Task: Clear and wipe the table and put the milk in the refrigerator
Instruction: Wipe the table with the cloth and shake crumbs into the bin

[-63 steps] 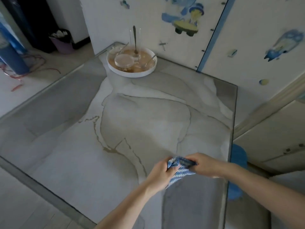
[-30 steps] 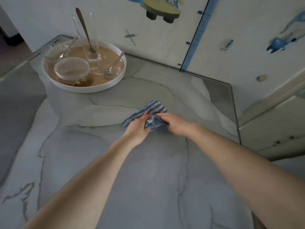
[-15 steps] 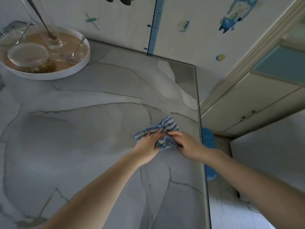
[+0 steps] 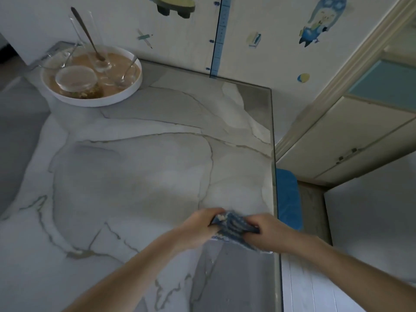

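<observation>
A blue-and-white striped cloth [image 4: 233, 228] lies bunched on the marble-patterned table [image 4: 135, 176], close to its right edge. My left hand [image 4: 198, 228] grips the cloth's left side and my right hand [image 4: 266, 230] grips its right side, both pressing it onto the tabletop. No milk is in view.
A round white tray [image 4: 132, 91] stands at the table's far left corner with a tall glass [image 4: 90, 41], spoons, glass bowls and a lidded glass dish [image 4: 76, 79]. A wall with stickers runs behind. A blue stool [image 4: 288, 199] stands beside the right edge, cabinets beyond it.
Both hands have dragged the cloth back toward me along the table's right side, from the middle far part to the near right edge. The cloth is more bunched now.
</observation>
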